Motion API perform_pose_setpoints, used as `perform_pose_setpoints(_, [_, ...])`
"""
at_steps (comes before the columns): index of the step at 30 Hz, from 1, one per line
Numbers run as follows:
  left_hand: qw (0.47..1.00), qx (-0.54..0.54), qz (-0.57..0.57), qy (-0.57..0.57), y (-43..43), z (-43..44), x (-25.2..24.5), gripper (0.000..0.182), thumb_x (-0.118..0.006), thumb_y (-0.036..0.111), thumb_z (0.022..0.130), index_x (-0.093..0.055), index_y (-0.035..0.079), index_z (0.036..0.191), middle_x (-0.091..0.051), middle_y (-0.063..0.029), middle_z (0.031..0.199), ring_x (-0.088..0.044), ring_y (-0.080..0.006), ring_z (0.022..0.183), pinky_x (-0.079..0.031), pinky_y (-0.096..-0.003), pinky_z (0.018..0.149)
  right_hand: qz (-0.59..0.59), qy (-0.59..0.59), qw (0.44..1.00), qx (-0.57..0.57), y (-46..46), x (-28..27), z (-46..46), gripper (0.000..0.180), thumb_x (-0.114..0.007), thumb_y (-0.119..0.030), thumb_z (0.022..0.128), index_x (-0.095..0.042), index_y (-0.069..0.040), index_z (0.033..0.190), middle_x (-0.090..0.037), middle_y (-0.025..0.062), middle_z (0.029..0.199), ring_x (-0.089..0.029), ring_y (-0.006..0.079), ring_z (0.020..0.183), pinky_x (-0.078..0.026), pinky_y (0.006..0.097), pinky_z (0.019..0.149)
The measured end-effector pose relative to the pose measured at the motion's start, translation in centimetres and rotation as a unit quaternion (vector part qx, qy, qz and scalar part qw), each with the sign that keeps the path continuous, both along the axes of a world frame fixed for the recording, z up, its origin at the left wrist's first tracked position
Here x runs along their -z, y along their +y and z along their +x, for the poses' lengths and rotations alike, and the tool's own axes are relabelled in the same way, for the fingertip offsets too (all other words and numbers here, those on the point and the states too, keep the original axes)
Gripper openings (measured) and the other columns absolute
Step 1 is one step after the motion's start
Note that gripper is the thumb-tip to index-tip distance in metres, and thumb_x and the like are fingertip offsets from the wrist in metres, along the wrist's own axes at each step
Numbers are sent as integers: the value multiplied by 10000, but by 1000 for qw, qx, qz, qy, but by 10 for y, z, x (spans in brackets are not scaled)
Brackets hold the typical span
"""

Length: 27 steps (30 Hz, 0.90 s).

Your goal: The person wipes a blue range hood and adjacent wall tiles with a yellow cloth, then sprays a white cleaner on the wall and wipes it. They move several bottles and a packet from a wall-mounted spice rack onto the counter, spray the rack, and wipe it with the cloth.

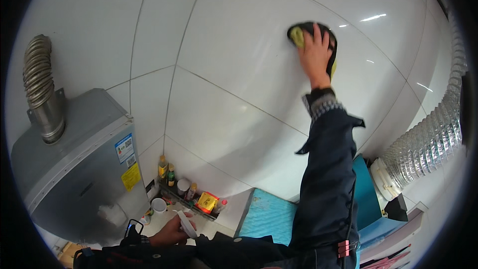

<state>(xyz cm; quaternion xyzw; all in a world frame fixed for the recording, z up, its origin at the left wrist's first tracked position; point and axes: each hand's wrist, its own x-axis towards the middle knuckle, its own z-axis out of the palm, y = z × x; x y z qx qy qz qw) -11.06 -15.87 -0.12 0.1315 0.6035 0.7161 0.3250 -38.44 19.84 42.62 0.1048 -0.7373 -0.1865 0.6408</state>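
Up on the white tiled wall (239, 45), my right hand (316, 54) lies spread over a dark cloth with yellow-green parts (297, 37), pressing it against a tile. The cloth shows past the fingertips and on both sides of the hand, slightly blurred. Low in view, close to my body, my left hand (172, 232) grips a white, rounded plastic object (186, 225), perhaps a lid. Part of that object is hidden by my fingers and jacket. Near the left hand is a white tub (159, 205) on the counter.
At left hangs a metal range hood (89, 157) with a corrugated steel pipe (39, 74). A dark rack (179, 196) holds bottles, a jar and a red-yellow packet (207, 201). A light-blue padded cover (267, 216) is below. Right, a foil duct (422, 149) meets a blue appliance (364, 190).
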Motion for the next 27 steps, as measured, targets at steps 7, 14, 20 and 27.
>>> perform_pose_setpoints(7, [1000,9,4,29,2,-14,11,691,-712,39,819,-278,75,1355,-622,-67,1080,-645,-152,747,-516,-274,578,140,-106,980,-92,-65,90,-39,228,-643,-169,722,-686,-141,944,-521,64,1330,-424,339,1231,-390,578,942])
perform_pose_setpoints(14, [999,25,-25,19,-11,-12,7,651,-672,75,866,-266,71,1375,-606,-53,1096,-625,-132,724,-501,-252,562,301,-261,910,-112,-52,176,-24,159,-614,-180,741,-665,-164,891,-541,33,1319,-460,312,1223,-347,533,1046])
perform_pose_setpoints(20, [1000,-4,-4,16,-13,-12,20,646,-709,161,868,-321,47,1371,-600,-41,1111,-597,-140,926,-500,-282,765,100,-46,992,-57,-78,77,-80,284,-640,-113,744,-625,-91,1027,-443,96,1405,-386,379,1255,-349,593,982])
perform_pose_setpoints(27, [998,-39,-37,35,-22,-21,37,652,-735,190,851,-345,34,1349,-606,-43,1089,-587,-140,980,-483,-293,855,23,-22,998,-60,-156,38,-139,424,-686,-175,745,-621,-133,1162,-426,56,1423,-350,387,1288,-397,633,900])
